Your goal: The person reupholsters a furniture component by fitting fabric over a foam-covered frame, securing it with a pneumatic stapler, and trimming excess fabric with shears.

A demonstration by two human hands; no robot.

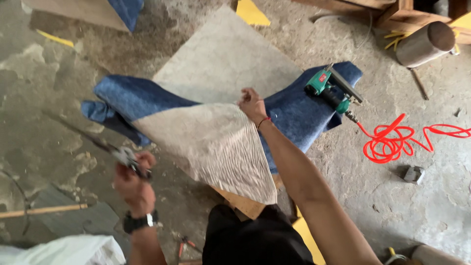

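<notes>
- Right hand (251, 104): fingers pinching the upper corner of a grey fabric sheet (216, 147), lifting it so the wrinkled pale side faces up.
- Left hand (135, 184): fingers wrapped tight around the handles of long scissors (93, 140), blades pointing toward the floor's left edge; a black wristwatch (140, 221) sits on the wrist.
- Grey fabric sheet: draped over a blue upholstered piece (132, 100) lying on the concrete floor (431, 196), near its middle.
- Green pneumatic stapler (331, 91): resting on the blue piece's right end, joined to a coiled red air hose (392, 142) on the floor toward the right edge.
- Metal cylinder (424, 44): near the floor's upper right corner.
</notes>
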